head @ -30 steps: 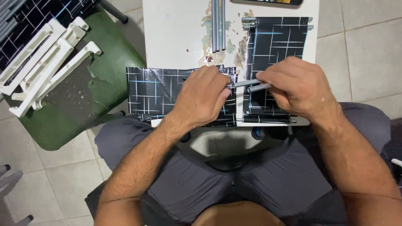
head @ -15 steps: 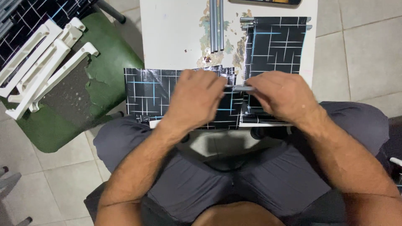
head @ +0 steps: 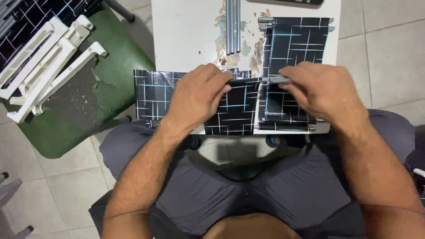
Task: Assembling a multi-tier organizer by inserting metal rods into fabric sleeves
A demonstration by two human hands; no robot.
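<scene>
My left hand (head: pixel 197 97) and my right hand (head: pixel 321 90) both grip a thin grey metal rod (head: pixel 265 80) held level between them, just above the near edge of a white table (head: pixel 186 35). Under the hands lie two black sheets with white and blue line patterns: one (head: pixel 155 95) spread to the left, another (head: pixel 296 40) reaching toward the far right. The left fingertips pinch the rod's dark left part; the right fingers wrap its right end.
Several grey metal tubes (head: pixel 232 24) lie side by side at the table's far middle, on a patch of peeled paint. A worn green chair (head: pixel 106 88) at left carries white plastic frame parts (head: pixel 44 62). The floor is tiled.
Both hands have shifted a little to the left and the rod now lies more level. The grip of each hand is unchanged.
</scene>
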